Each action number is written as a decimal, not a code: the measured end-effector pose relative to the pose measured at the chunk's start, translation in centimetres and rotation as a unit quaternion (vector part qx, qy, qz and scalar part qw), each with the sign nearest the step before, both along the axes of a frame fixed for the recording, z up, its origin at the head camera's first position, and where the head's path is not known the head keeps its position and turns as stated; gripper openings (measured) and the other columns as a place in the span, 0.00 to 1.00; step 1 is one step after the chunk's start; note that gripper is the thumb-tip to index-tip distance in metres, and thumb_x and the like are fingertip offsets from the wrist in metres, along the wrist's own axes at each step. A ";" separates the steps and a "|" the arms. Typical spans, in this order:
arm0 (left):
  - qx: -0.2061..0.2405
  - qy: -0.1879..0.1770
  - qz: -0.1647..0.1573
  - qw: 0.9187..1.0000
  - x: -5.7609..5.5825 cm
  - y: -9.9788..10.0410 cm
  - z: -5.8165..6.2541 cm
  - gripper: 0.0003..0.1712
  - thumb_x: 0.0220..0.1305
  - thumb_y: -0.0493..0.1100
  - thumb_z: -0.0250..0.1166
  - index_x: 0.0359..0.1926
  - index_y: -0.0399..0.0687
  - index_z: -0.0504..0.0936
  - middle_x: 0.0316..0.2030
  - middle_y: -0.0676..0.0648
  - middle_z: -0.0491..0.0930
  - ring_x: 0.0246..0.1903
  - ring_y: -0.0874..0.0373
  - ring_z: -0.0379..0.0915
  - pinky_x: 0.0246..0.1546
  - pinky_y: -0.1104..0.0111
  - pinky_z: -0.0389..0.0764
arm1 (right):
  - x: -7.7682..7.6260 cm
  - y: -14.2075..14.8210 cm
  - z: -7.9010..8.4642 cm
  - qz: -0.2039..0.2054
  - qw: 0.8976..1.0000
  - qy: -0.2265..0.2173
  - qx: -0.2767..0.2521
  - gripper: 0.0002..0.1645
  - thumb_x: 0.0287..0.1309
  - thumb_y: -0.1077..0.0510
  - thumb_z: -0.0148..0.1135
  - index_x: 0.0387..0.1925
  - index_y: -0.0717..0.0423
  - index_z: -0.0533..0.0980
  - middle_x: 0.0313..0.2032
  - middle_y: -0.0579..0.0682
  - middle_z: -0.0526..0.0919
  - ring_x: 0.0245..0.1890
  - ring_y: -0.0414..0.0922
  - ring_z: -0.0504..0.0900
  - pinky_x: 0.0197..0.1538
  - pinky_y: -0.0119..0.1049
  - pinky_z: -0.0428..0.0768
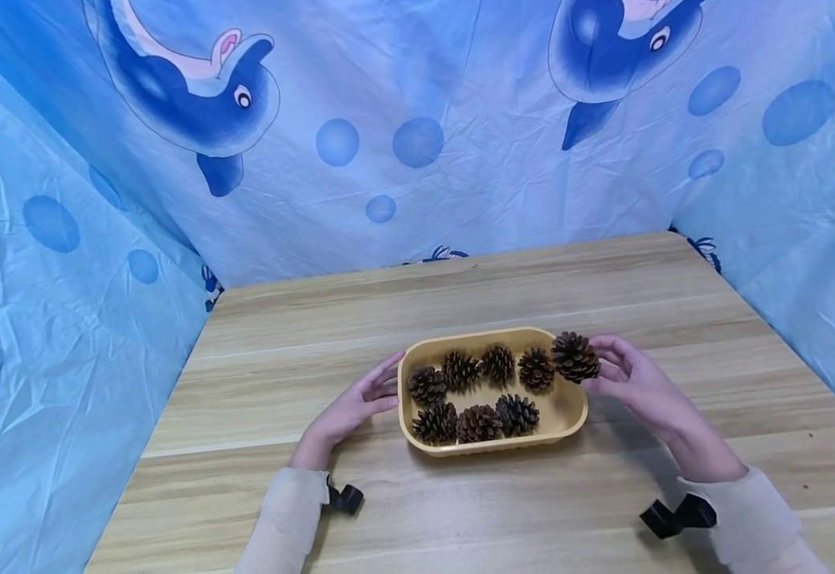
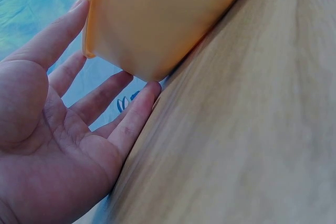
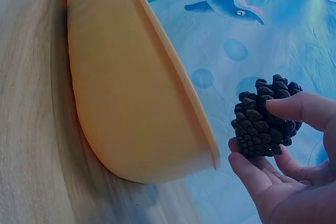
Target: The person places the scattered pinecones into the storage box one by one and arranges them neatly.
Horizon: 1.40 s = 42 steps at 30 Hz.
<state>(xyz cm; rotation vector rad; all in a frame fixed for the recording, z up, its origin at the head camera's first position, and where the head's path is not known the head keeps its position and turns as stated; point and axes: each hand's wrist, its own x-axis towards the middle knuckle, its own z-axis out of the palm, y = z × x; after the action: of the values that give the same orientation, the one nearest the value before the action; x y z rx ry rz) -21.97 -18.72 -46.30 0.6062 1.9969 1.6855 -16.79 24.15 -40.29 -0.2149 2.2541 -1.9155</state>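
Observation:
A yellow plastic basket [image 1: 492, 448] stands on the table with several brown pine cones inside, in a back row and a front row. My right hand [image 1: 628, 379] pinches one pine cone [image 1: 575, 357] between thumb and fingers, over the basket's right end. In the right wrist view that pine cone [image 3: 265, 119] is raised beside the basket's rim [image 3: 178, 72]. My left hand [image 1: 360, 402] touches the basket's left end. The left wrist view shows its fingers [image 2: 100, 98] fairly straight against the basket's outer wall [image 2: 157, 19], not wrapped round it.
The wood-grain table [image 1: 317, 319] extends around the basket. Blue cloth [image 1: 417, 96] printed with dolphins and bubbles hangs behind it and at both sides. A small black device [image 1: 345, 499] is strapped at the left wrist, another black device [image 1: 679, 516] at the right.

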 end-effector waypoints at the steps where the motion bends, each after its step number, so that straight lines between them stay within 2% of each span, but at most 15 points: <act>1: -0.001 0.000 0.000 1.000 0.0 0.0 0.0 0.45 0.65 0.39 0.61 0.77 0.58 0.47 0.74 0.37 0.53 0.68 0.34 0.58 0.68 0.48 0.66 | 0.0 -0.1 0.0 0.005 1.000 0.003 -0.003 0.31 0.55 0.68 0.63 0.58 0.52 0.62 0.61 0.58 0.64 0.48 0.26 0.76 0.51 0.20 0.78; 7: -0.003 -0.002 0.002 1.000 0.0 0.1 0.1 0.45 0.66 0.38 0.61 0.77 0.59 0.47 0.74 0.37 0.53 0.68 0.35 0.58 0.68 0.48 0.66 | 0.1 -0.7 -0.2 0.074 0.996 0.051 0.000 0.38 0.53 0.73 0.61 0.66 0.65 0.60 0.54 0.38 0.72 0.50 0.29 0.79 0.52 0.26 0.82; 9: -0.003 -0.002 0.003 1.000 0.0 0.1 0.0 0.45 0.66 0.38 0.61 0.77 0.59 0.48 0.74 0.37 0.53 0.68 0.35 0.59 0.68 0.48 0.66 | 0.1 -0.8 -0.2 0.092 0.994 0.061 0.006 0.41 0.53 0.74 0.61 0.68 0.68 0.58 0.57 0.42 0.72 0.51 0.29 0.79 0.52 0.27 0.82; 10: -0.003 -0.002 0.004 1.000 0.0 0.0 0.0 0.45 0.66 0.38 0.61 0.77 0.59 0.48 0.74 0.37 0.53 0.68 0.35 0.59 0.68 0.48 0.67 | 0.1 -0.9 -0.1 0.096 0.993 0.062 0.012 0.41 0.52 0.74 0.61 0.68 0.68 0.58 0.59 0.46 0.72 0.47 0.27 0.79 0.49 0.25 0.83; 15: -0.003 -0.003 0.004 1.000 0.0 0.0 -0.1 0.45 0.65 0.38 0.61 0.77 0.59 0.48 0.74 0.37 0.53 0.68 0.35 0.59 0.68 0.48 0.67 | 0.1 -1.2 0.1 0.104 0.993 0.051 0.031 0.41 0.51 0.72 0.63 0.67 0.71 0.59 0.66 0.73 0.60 0.46 0.24 0.77 0.49 0.23 0.82; 18: -0.002 -0.005 0.004 1.000 0.0 0.0 0.0 0.45 0.66 0.38 0.61 0.77 0.59 0.48 0.74 0.37 0.53 0.68 0.35 0.59 0.68 0.48 0.67 | 0.1 -1.2 0.2 0.102 0.992 0.055 0.042 0.42 0.50 0.71 0.65 0.66 0.72 0.59 0.63 0.76 0.63 0.50 0.24 0.76 0.54 0.20 0.78; 22: -0.003 -0.004 0.003 1.000 0.1 0.0 0.1 0.45 0.66 0.38 0.61 0.77 0.59 0.48 0.74 0.37 0.53 0.68 0.35 0.59 0.67 0.48 0.67 | 0.2 -1.2 0.2 0.103 0.991 0.065 0.051 0.42 0.51 0.69 0.66 0.66 0.73 0.59 0.60 0.77 0.67 0.51 0.22 0.74 0.55 0.18 0.75; 30: -0.005 -0.004 0.004 1.000 0.1 0.0 0.1 0.45 0.66 0.38 0.61 0.76 0.59 0.48 0.74 0.38 0.54 0.68 0.35 0.59 0.67 0.49 0.68 | 0.1 -1.2 0.0 0.099 0.991 0.060 0.064 0.44 0.50 0.66 0.69 0.65 0.75 0.58 0.60 0.77 0.67 0.50 0.20 0.74 0.55 0.18 0.76; 37: -0.006 -0.002 0.004 1.000 0.0 0.0 0.0 0.45 0.66 0.39 0.61 0.76 0.60 0.48 0.74 0.37 0.53 0.68 0.35 0.59 0.67 0.49 0.68 | -0.1 -1.4 -0.3 0.100 0.993 0.044 0.034 0.46 0.46 0.68 0.70 0.64 0.74 0.57 0.59 0.76 0.68 0.51 0.23 0.76 0.55 0.19 0.77; 39: -0.006 -0.002 0.004 1.000 0.0 0.0 0.0 0.45 0.66 0.39 0.61 0.76 0.60 0.48 0.74 0.37 0.53 0.68 0.35 0.59 0.67 0.49 0.68 | -0.2 -1.5 -0.4 0.106 0.993 0.052 0.029 0.47 0.47 0.68 0.70 0.66 0.73 0.56 0.61 0.73 0.68 0.52 0.24 0.76 0.55 0.20 0.77; 42: -0.005 -0.002 0.003 1.000 -0.1 0.0 0.0 0.45 0.66 0.39 0.61 0.77 0.59 0.48 0.74 0.37 0.53 0.68 0.35 0.59 0.67 0.49 0.67 | -0.2 -1.5 -0.6 0.116 0.991 0.064 0.017 0.48 0.47 0.69 0.70 0.68 0.70 0.56 0.61 0.62 0.71 0.54 0.26 0.76 0.55 0.23 0.78</act>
<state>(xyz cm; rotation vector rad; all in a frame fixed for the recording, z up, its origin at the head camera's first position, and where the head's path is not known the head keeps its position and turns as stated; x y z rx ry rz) -22.02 -18.71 -46.33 0.5924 2.0057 1.6773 -16.97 22.61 -40.88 -0.5828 2.2236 -1.7885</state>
